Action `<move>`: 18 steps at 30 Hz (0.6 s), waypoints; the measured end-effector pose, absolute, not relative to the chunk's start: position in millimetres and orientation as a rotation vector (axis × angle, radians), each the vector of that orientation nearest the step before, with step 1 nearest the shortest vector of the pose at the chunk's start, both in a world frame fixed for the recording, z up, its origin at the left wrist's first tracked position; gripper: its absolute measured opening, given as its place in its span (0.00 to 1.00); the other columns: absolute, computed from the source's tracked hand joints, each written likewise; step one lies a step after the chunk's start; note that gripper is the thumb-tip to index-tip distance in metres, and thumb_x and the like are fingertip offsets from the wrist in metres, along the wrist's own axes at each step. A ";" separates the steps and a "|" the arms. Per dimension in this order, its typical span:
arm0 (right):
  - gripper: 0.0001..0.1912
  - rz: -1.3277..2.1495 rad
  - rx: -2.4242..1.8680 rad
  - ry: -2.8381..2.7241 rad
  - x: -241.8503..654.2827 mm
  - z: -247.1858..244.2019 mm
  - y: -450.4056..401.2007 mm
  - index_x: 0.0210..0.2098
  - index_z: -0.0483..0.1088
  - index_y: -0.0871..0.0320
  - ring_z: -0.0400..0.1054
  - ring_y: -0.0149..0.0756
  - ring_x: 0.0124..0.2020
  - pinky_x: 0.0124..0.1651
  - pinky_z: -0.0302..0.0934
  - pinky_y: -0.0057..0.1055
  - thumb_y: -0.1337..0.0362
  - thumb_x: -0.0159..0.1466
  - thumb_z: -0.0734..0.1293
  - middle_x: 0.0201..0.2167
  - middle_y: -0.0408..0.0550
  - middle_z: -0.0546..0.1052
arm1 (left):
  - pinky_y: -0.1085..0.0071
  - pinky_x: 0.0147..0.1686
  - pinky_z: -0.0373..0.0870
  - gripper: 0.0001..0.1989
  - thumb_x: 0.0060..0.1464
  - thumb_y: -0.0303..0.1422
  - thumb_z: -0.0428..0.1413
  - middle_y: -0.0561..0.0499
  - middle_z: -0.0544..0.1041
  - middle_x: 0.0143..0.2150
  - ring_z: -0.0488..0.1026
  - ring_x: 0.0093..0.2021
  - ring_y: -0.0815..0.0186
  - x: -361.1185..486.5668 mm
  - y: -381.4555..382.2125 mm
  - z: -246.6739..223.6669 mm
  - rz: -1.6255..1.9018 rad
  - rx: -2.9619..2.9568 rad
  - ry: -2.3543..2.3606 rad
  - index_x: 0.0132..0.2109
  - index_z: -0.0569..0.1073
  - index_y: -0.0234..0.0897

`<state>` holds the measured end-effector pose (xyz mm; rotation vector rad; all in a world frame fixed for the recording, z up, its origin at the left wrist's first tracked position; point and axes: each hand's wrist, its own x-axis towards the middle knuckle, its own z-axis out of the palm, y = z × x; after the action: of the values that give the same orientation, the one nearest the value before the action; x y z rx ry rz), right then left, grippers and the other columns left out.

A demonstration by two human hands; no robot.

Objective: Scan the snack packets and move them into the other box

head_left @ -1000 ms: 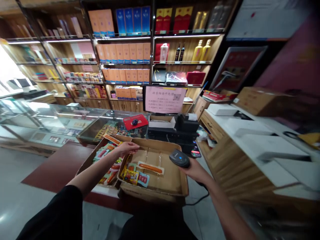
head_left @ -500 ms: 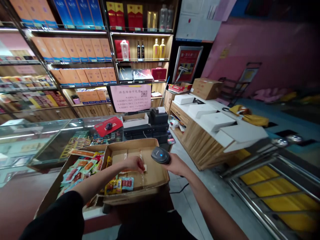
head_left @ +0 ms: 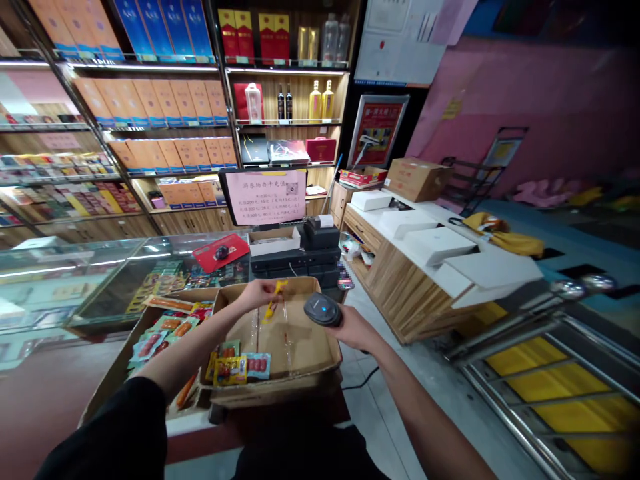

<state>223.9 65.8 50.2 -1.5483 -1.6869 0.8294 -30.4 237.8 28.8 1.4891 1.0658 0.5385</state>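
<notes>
My left hand [head_left: 261,295] pinches a small yellow packet [head_left: 274,303] above the right-hand cardboard box [head_left: 310,347]. My right hand [head_left: 350,327] is wrapped round a dark barcode scanner [head_left: 323,310] with a lit blue spot, held over that box's right side. In the box's near left corner lie a few packets, among them a yellow one [head_left: 230,371] and a light blue one with red pieces [head_left: 259,365]. The left-hand cardboard box [head_left: 107,373] holds several wrapped sausage snacks [head_left: 150,343], partly hidden behind my left forearm.
Behind the boxes stand a monitor with a pink sign [head_left: 265,195], a black receipt printer [head_left: 321,235] and a white tray [head_left: 274,241]. A glass counter [head_left: 100,267] runs left. On the right are a white-topped cabinet [head_left: 400,280] and a metal railing [head_left: 500,380].
My left hand has moved up and slightly left from the middle of the box, and a yellow packet now shows in its fingers. The scanner stays nearly in place.
</notes>
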 end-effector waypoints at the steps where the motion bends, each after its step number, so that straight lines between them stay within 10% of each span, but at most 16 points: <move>1: 0.22 0.830 -1.538 -1.692 223.4 50.2 67.7 0.49 0.78 0.56 0.77 0.50 0.51 0.52 0.70 0.39 0.66 0.54 0.73 0.47 0.49 0.83 | 0.72 0.36 0.74 0.13 0.37 0.30 0.73 0.50 0.80 0.28 0.79 0.33 0.61 -31.8 241.7 34.6 0.632 1.344 1.049 0.32 0.80 0.35; 18: 0.20 0.723 -1.549 -1.704 226.4 40.3 86.3 0.48 0.77 0.57 0.78 0.48 0.48 0.51 0.70 0.38 0.66 0.55 0.72 0.46 0.50 0.83 | 0.69 0.45 0.81 0.07 0.52 0.16 0.63 0.44 0.82 0.38 0.80 0.34 0.68 -50.3 227.6 34.0 1.011 0.611 1.038 0.36 0.76 0.28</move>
<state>226.4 86.3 40.3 -1.5491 -1.7041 0.7228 -50.3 227.6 34.0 0.6112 1.0378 1.0106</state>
